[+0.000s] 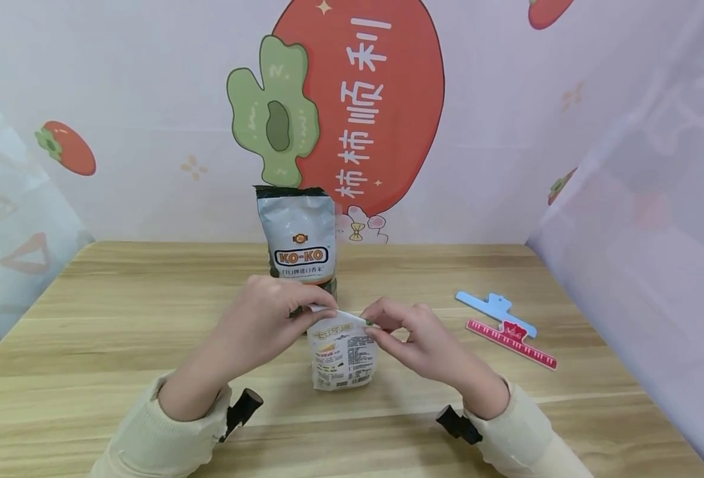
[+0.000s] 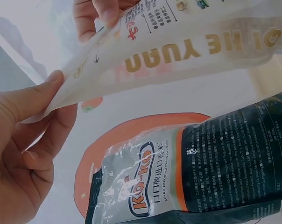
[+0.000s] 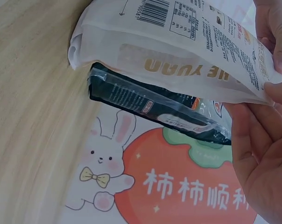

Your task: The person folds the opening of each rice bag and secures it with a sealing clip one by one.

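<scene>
A white printed food bag (image 1: 345, 355) stands upright on the wooden table, its top edge pressed flat. At the left end of that edge my left hand (image 1: 266, 325) pinches the bag between thumb and fingers. My right hand (image 1: 422, 340) pinches the opposite end. In the left wrist view, the white bag (image 2: 178, 51) stretches between both hands, with gold letters along its side. Behind it stands a KO-KO rice bag (image 1: 298, 232), pale at the top and dark below; its lower part is mostly hidden in the head view.
To the right lie a blue clip (image 1: 497, 309) and a red clip (image 1: 512, 340) with a ruler-like edge, close together on the table (image 1: 149, 279). A printed backdrop (image 1: 477, 166) rises behind and along both sides.
</scene>
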The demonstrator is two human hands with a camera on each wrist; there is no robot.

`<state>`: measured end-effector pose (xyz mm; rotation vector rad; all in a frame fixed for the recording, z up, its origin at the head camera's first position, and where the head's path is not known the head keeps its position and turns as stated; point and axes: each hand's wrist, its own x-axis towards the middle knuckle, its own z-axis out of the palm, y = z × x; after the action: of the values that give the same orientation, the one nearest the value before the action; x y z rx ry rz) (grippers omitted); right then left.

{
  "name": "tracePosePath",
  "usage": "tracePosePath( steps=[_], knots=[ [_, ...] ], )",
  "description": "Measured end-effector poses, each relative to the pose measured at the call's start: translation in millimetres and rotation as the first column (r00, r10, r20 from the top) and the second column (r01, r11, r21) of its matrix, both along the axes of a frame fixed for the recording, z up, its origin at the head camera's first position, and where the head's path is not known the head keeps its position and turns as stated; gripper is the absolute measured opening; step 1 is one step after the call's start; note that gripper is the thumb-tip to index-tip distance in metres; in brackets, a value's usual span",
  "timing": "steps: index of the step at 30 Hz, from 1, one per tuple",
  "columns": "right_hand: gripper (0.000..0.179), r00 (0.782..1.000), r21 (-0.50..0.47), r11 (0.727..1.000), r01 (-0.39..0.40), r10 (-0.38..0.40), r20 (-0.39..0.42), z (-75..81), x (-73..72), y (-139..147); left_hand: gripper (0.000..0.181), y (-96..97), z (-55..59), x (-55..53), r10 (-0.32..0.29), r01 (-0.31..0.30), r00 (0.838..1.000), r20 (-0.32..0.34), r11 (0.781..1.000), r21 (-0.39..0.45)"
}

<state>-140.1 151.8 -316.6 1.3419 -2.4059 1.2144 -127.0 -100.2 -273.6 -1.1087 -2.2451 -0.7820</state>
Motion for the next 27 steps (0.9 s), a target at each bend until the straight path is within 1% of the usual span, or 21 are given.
tracePosePath(
  steps=[2, 5, 8, 11, 14, 16, 21, 24, 27],
  knots=[
    [0.016, 1.0, -0.001, 1.0, -0.001, 0.001, -0.01, -0.8, -0.4, 0, 0.018, -0.6, -0.2, -0.5, -0.009, 0.009, 1.0, -0.017, 1.0, -0.008],
    [0.017, 0.998, -0.004, 1.0, -0.013, 0.013, -0.057, -2.5, -0.8, 0, 0.017, -1.5, 0.3, -0.9, -0.029, 0.028, 0.999, -0.026, 1.0, -0.013],
    [0.018, 0.994, -0.013, 1.0, -0.028, 0.026, -0.105, -3.8, -1.2, -1, 0.018, -2.7, 0.9, -1.7, -0.054, 0.053, 0.998, -0.026, 0.999, -0.011],
    [0.019, 0.993, -0.022, 0.999, -0.031, 0.028, -0.116, -3.5, -1.6, -1, 0.018, -4.2, 1.5, -2.8, -0.081, 0.081, 0.997, -0.01, 0.997, -0.007],
    [0.019, 0.997, -0.024, 0.999, -0.021, 0.019, -0.079, -2.8, -1.5, -1, 0.019, -5.8, 1.3, -4.3, -0.104, 0.104, 0.994, 0.01, 0.995, -0.006],
    [0.02, 1.0, -0.018, 1.0, -0.002, 0.002, -0.025, -2.0, -1.0, -1, 0.019, -6.7, 1.0, -5.4, -0.116, 0.116, 0.993, 0.017, 0.993, -0.007],
    [0.036, 0.994, 0.016, 0.998, 0.063, -0.064, 0.085, 2.1, 0.8, 2, 0.018, -7.6, -0.4, -7.3, -0.117, 0.117, 0.993, 0.002, 0.993, -0.016],
    [0.043, 0.991, 0.033, 0.996, 0.085, -0.088, 0.105, 5.1, 1.2, 5, 0.017, -7.9, -0.9, -7.9, -0.115, 0.115, 0.993, -0.002, 0.993, -0.02],
    [0.051, 0.989, 0.045, 0.994, 0.096, -0.1, 0.111, 8.4, 0.8, 11, 0.016, -8.2, -0.5, -7.9, -0.113, 0.114, 0.994, 0.01, 0.993, -0.022]
  ],
)
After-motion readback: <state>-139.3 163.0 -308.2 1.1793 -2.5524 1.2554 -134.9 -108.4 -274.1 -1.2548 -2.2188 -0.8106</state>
